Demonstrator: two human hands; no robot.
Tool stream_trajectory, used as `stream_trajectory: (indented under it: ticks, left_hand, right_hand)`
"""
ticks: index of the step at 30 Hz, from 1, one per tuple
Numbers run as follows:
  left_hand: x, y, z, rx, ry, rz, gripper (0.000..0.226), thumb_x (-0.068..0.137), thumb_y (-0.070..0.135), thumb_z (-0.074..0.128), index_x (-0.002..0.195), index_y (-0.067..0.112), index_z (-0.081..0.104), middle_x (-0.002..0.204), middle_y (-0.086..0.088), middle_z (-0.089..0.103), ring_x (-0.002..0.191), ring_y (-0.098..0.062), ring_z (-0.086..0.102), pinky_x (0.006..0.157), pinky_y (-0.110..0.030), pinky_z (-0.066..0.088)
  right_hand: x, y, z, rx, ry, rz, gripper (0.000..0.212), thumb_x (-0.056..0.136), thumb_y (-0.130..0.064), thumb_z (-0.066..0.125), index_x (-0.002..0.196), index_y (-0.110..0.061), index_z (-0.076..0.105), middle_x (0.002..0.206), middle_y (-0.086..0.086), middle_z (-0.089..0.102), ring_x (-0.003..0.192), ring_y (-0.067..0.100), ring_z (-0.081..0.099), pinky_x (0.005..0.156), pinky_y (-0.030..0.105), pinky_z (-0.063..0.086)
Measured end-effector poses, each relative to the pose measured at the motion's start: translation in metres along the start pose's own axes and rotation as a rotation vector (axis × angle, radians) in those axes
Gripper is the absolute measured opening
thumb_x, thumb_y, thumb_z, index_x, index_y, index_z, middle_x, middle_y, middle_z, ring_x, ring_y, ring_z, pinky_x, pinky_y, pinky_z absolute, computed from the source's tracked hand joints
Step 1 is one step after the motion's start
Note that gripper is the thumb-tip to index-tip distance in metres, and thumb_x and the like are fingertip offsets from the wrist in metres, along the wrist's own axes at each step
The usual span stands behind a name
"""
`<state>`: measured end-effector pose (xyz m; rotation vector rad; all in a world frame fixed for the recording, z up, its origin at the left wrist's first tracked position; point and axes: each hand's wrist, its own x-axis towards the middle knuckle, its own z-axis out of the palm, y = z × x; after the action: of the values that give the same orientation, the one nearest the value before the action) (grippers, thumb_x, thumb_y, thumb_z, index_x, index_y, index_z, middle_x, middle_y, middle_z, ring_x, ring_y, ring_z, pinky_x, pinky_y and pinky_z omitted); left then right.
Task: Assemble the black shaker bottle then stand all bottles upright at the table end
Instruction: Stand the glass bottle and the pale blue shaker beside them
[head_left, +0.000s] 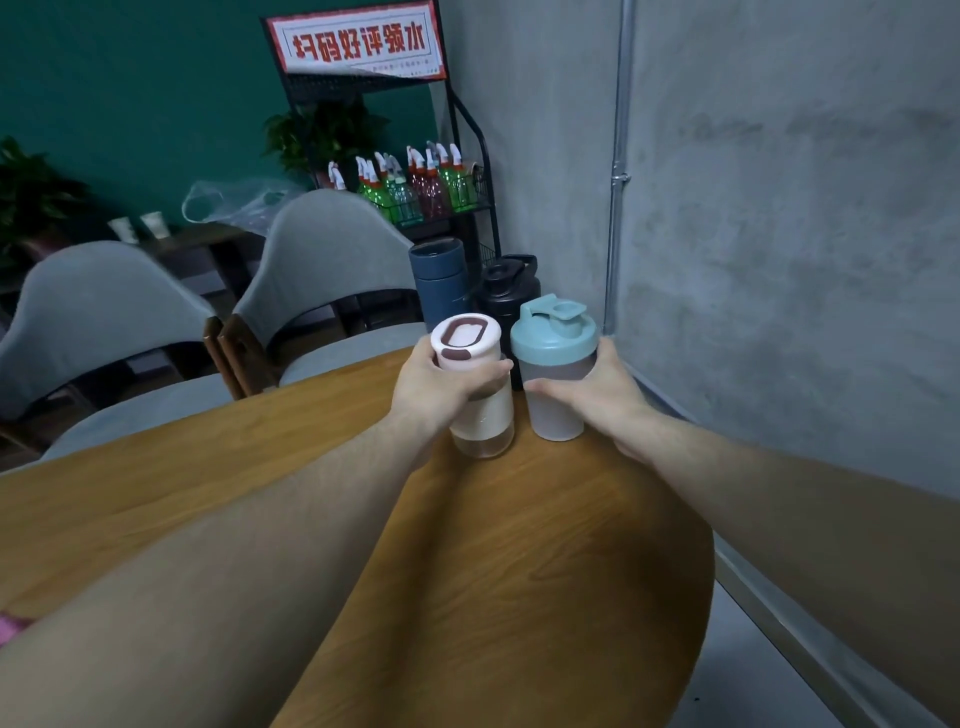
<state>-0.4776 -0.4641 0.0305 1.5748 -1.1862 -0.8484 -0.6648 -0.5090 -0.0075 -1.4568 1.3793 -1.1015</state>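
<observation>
At the far end of the wooden table (493, 545) my left hand (436, 389) grips a cream cup (480, 410) with a pink and brown lid, upright on the tabletop. My right hand (597, 395) grips a frosted shaker bottle (553, 400) with a teal lid, upright beside the cup. Behind them stand the black shaker bottle (506, 291), lid on, and a dark blue flask (439, 280), both upright and partly hidden by the front two.
A grey concrete wall (779, 234) runs close along the table's right side. Two grey chairs (322, 291) stand at the left edge. A black wire rack (431, 192) with spray bottles rises behind the table end.
</observation>
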Motion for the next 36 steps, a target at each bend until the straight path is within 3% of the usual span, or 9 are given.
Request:
stream_trajectory:
  ticks: [6, 9, 13, 15, 19, 22, 28, 33, 36]
  left_hand:
    - [0.005, -0.003, 0.006, 0.003, 0.046, -0.006, 0.084, 0.064, 0.041, 0.093, 0.136, 0.027, 0.051, 0.124, 0.007, 0.064, 0.112, -0.016, 0.06, 0.095, -0.044, 0.055]
    - [0.006, -0.002, 0.008, -0.005, 0.048, -0.036, 0.087, 0.065, 0.04, 0.092, 0.138, 0.026, 0.048, 0.128, 0.005, 0.061, 0.114, -0.019, 0.058, 0.096, -0.045, 0.053]
    - [0.006, 0.006, 0.002, -0.02, -0.023, -0.106, 0.089, 0.064, 0.037, 0.094, 0.14, 0.026, 0.048, 0.128, 0.003, 0.062, 0.115, -0.022, 0.058, 0.082, -0.04, 0.051]
    - [0.003, 0.011, -0.002, -0.013, -0.079, -0.148, 0.094, 0.065, 0.034, 0.094, 0.144, 0.024, 0.044, 0.136, -0.001, 0.057, 0.122, -0.025, 0.054, 0.089, -0.045, 0.051]
    - [-0.02, 0.014, -0.022, 0.025, -0.132, -0.248, 0.108, 0.071, 0.032, 0.091, 0.157, 0.023, 0.024, 0.158, -0.008, 0.037, 0.141, -0.034, 0.04, 0.11, -0.054, 0.041]
    - [-0.036, 0.01, -0.04, 0.119, -0.104, -0.249, 0.09, 0.082, 0.038, 0.082, 0.154, 0.024, 0.03, 0.157, -0.011, 0.04, 0.137, -0.033, 0.045, 0.104, -0.049, 0.048]
    - [-0.093, -0.001, -0.121, 0.258, -0.083, -0.194, 0.05, 0.091, 0.039, 0.071, 0.135, 0.027, 0.05, 0.137, -0.005, 0.055, 0.119, -0.025, 0.056, 0.085, -0.038, 0.053]
    - [-0.139, -0.007, -0.2, 0.371, -0.042, -0.108, 0.024, 0.095, 0.039, 0.066, 0.113, 0.024, 0.063, 0.106, 0.003, 0.066, 0.092, -0.014, 0.061, 0.068, -0.027, 0.044]
    - [-0.162, -0.012, -0.249, 0.41, 0.048, -0.103, 0.018, 0.096, 0.036, 0.065, 0.104, 0.021, 0.067, 0.098, 0.003, 0.068, 0.097, -0.014, 0.062, 0.075, -0.028, 0.043]
  right_hand:
    - [0.005, 0.005, 0.004, 0.016, -0.028, 0.0, 0.097, 0.068, -0.029, 0.094, 0.145, -0.02, 0.035, 0.125, -0.007, 0.053, 0.117, 0.013, 0.052, 0.093, 0.027, 0.042]
    - [0.002, 0.008, 0.001, -0.016, -0.039, 0.013, 0.107, 0.069, -0.031, 0.094, 0.152, -0.02, 0.028, 0.14, -0.001, 0.051, 0.125, 0.015, 0.049, 0.101, 0.031, 0.043]
    - [-0.011, 0.004, -0.007, -0.092, -0.007, 0.028, 0.112, 0.069, -0.038, 0.092, 0.156, -0.022, 0.024, 0.156, 0.005, 0.04, 0.141, 0.023, 0.041, 0.114, 0.043, 0.039]
    - [-0.021, 0.0, -0.012, -0.132, 0.017, 0.035, 0.103, 0.073, -0.037, 0.09, 0.153, -0.02, 0.027, 0.154, 0.007, 0.04, 0.138, 0.023, 0.043, 0.11, 0.039, 0.041]
    - [-0.049, -0.016, -0.015, -0.214, 0.04, 0.007, 0.073, 0.079, -0.036, 0.085, 0.134, -0.019, 0.04, 0.132, 0.006, 0.051, 0.112, 0.018, 0.054, 0.087, 0.029, 0.046]
    - [-0.064, -0.028, -0.007, -0.215, -0.015, 0.005, 0.062, 0.082, -0.039, 0.081, 0.127, -0.02, 0.044, 0.117, 0.005, 0.056, 0.103, 0.019, 0.061, 0.079, 0.027, 0.047]
    - [-0.117, -0.076, 0.053, -0.173, -0.166, -0.022, 0.05, 0.084, -0.036, 0.077, 0.122, -0.022, 0.047, 0.103, 0.006, 0.063, 0.08, 0.016, 0.062, 0.081, 0.037, 0.056]
    - [-0.166, -0.112, 0.116, -0.172, -0.324, -0.037, 0.047, 0.093, -0.037, 0.07, 0.13, -0.023, 0.046, 0.095, 0.001, 0.061, 0.094, 0.026, 0.07, 0.088, 0.048, 0.06]
    - [-0.192, -0.131, 0.152, -0.247, -0.427, -0.037, 0.05, 0.096, -0.039, 0.065, 0.138, -0.026, 0.041, 0.093, 0.0, 0.063, 0.098, 0.027, 0.071, 0.086, 0.045, 0.062]
